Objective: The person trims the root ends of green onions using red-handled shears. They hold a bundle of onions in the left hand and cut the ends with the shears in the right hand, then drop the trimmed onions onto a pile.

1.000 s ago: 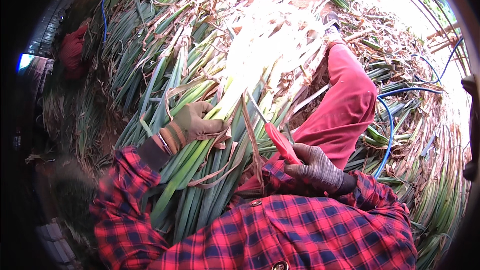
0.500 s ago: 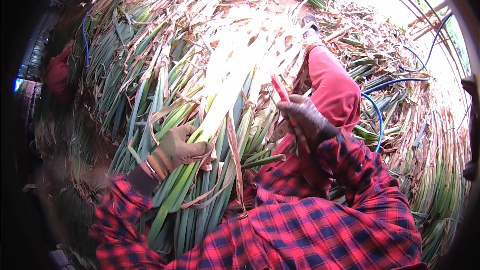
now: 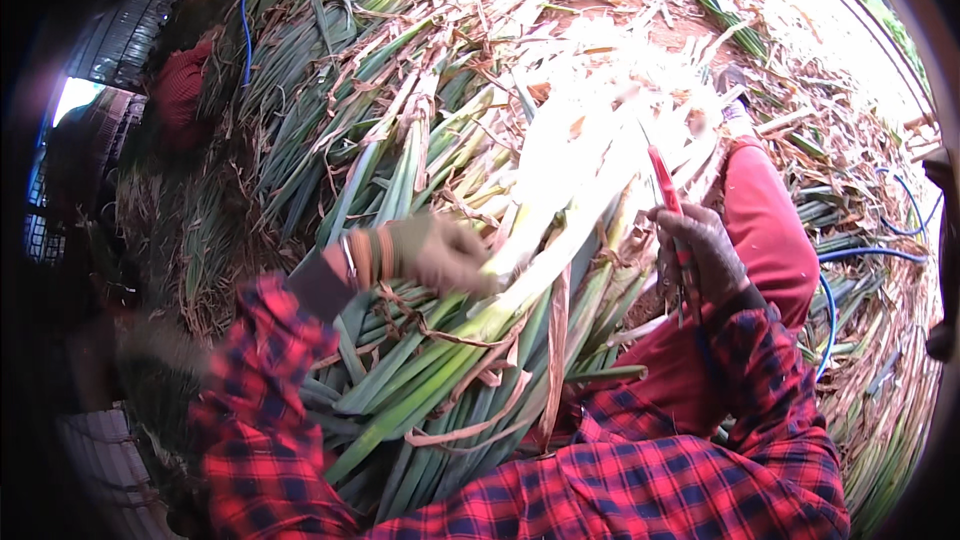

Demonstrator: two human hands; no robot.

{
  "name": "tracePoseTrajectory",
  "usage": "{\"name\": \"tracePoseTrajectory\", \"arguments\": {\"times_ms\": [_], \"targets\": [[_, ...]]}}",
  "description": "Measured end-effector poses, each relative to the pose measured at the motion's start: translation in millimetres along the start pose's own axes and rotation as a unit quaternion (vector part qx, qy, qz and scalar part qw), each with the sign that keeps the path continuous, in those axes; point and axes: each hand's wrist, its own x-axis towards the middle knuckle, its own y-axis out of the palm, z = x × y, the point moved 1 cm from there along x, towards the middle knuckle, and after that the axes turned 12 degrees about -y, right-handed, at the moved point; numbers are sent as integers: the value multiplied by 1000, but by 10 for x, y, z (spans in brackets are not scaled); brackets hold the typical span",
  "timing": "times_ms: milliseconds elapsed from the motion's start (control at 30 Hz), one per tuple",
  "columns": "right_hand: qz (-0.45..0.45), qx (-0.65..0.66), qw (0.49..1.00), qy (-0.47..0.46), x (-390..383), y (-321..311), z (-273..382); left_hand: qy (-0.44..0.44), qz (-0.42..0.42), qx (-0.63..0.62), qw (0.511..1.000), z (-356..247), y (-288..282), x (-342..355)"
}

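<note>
A large bunch of leeks [image 3: 455,350] lies across my lap, its green leaves toward me and its pale stalks washed out by glare at the far end. My left hand [image 3: 440,255], in a brown glove with a striped cuff, is at the left side of one pale-green stalk [image 3: 545,275]. Motion smears its fingers, so its hold is unclear. My right hand [image 3: 705,250], in a dark dirty glove, is closed around a red-handled tool [image 3: 664,180] with a thin dark blade pointing up and away. That tool is just right of the pale stalks.
More leeks [image 3: 300,130] are heaped at the left, dry leaves [image 3: 640,0] beyond. My red-trousered leg [image 3: 765,220] stretches out at right. A blue hose [image 3: 830,310] runs beside it. At the far left is a red checked cloth shape [image 3: 182,90], partly in shadow.
The whole view has shifted, so the scene sits further right. My left hand has slid from its grip on the leaves toward the pale stalks. My right hand still holds the red-handled tool.
</note>
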Motion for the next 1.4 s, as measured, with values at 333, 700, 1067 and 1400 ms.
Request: {"name": "tracePoseTrajectory", "arguments": {"times_ms": [333,700,1067,1400], "targets": [[8,31,998,53,4,104,85,-364,-383,101,843,731,-1325,1563],[35,23,999,29,-29,78,36,33,-366,100,925,786,-1396,426],[46,60,997,-1,-502,30,-103,78,-116,-261,955,10,652,-1241],[107,36,992,62,-1534,335,22,72,21,-349,934,33,833,-515]]}}
